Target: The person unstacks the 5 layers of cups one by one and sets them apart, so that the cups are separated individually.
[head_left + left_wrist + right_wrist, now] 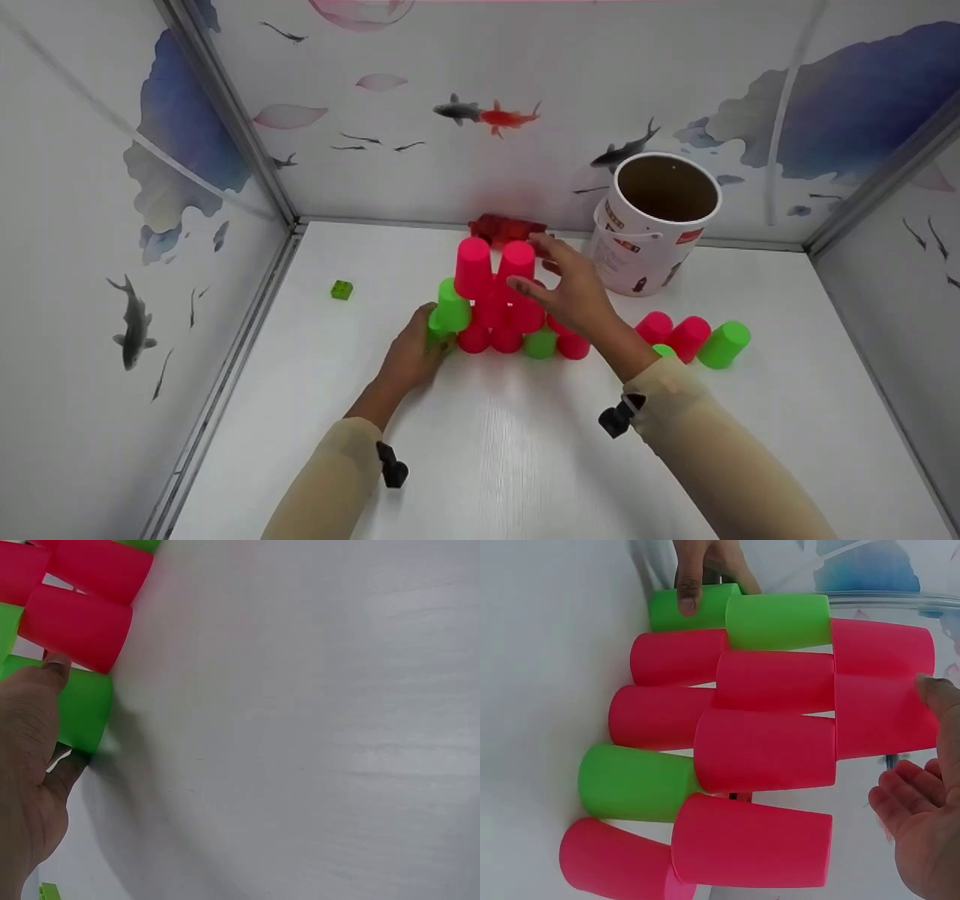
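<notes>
A wall of upside-down pink and green plastic cups rises in three tiers, in front of me in the head view. My left hand (pixel 412 349) grips the green cup (pixel 86 712) at the left end of the bottom tier, thumb on its near side. Above it stands another green cup (pixel 778 621), beside pink cups (pixel 769 750) of the middle tier. Two pink cups form the top tier, a left one (pixel 473 268) and a right one (pixel 885 716). My right hand (pixel 577 289) is at the right one, thumb at its edge, fingers loosely spread.
Right of the wall stand loose cups, including a pink one (pixel 688 337) and a green one (pixel 724 345). A white bucket (pixel 630 259) is at the back right. Behind the wall lies a red object (pixel 506 227). A small green toy block (pixel 341 289) sits at the left.
</notes>
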